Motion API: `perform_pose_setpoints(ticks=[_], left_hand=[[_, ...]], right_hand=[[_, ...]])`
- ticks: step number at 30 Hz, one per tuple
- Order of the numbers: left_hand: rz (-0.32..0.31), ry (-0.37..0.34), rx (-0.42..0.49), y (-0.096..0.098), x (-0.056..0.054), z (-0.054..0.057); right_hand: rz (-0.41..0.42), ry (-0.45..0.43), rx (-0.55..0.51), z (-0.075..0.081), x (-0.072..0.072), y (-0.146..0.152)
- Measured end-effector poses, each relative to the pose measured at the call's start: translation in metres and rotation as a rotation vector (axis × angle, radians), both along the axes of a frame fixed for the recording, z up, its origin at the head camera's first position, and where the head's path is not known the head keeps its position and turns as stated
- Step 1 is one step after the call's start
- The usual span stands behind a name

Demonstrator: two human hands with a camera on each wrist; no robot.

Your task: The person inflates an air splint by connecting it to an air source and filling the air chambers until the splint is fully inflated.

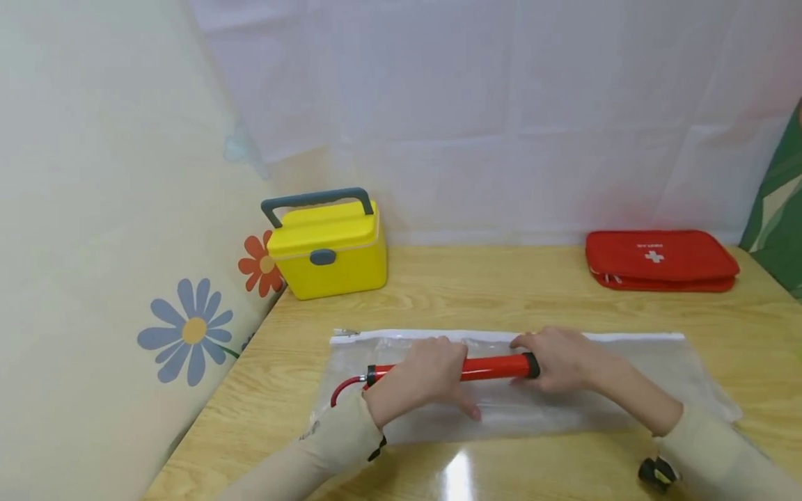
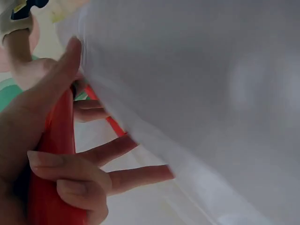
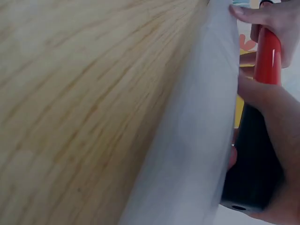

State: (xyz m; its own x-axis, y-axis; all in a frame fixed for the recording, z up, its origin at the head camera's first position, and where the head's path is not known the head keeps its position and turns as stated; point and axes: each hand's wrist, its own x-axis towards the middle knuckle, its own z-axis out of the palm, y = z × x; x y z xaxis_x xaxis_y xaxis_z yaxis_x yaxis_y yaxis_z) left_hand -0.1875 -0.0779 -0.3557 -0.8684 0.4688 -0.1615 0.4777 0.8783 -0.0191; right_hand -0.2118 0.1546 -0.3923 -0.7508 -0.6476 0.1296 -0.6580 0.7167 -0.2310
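A red hand pump (image 1: 495, 367) with a black handle and a short red hose (image 1: 343, 387) lies crosswise over a clear plastic zip bag (image 1: 645, 379). My left hand (image 1: 429, 372) grips the pump's red barrel; the left wrist view shows two fingers curled round it and the others extended toward the bag. At the pump's right end, my right hand (image 1: 560, 358) holds the black handle (image 3: 253, 159), covering much of it in the head view. The bag's white zipper (image 1: 432, 335) runs along its far edge, with the slider at the left.
On the wooden table (image 1: 476, 285) a yellow box (image 1: 338, 264) with a grey carrying handle stands at the back left. A red first-aid pouch (image 1: 664, 261) lies at the back right. Pale fabric (image 1: 426, 125) hangs behind, and flower-printed cloth (image 1: 94, 278) borders the left side.
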Motion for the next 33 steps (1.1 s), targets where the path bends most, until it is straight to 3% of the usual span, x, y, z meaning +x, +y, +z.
perform_pose_setpoints(ticks=[4, 7, 9, 11, 17, 19, 22, 28, 33], left_hand=[[-0.012, 0.052, -0.028, -0.001, -0.001, -0.007], [-0.018, 0.099, -0.02, -0.001, -0.004, -0.01], [-0.022, 0.134, -0.01, -0.002, -0.007, -0.01], [-0.04, 0.201, -0.008, -0.004, -0.01, -0.007], [-0.033, 0.411, -0.041, -0.019, -0.022, 0.013], [0.003, 0.419, -0.056, -0.022, -0.025, 0.018], [0.043, 0.366, -0.076, -0.019, -0.022, 0.022], [0.092, 0.256, -0.027, -0.002, -0.007, 0.022], [0.107, 0.278, 0.016, 0.008, 0.001, 0.021]], right_hand=[[0.0, -0.058, 0.017, 0.002, 0.001, 0.0], [-0.047, -0.092, 0.026, 0.003, 0.002, -0.001], [-0.082, -0.058, 0.022, 0.002, 0.002, 0.0], [-0.116, 0.019, 0.005, 0.0, 0.001, 0.005], [-0.183, 0.448, -0.071, 0.003, 0.001, 0.053], [-0.196, 0.527, -0.073, 0.006, 0.003, 0.067], [-0.206, 0.539, -0.044, 0.008, 0.008, 0.073], [-0.225, 0.467, 0.011, 0.014, 0.023, 0.047], [-0.227, 0.484, 0.002, 0.02, 0.029, 0.019]])
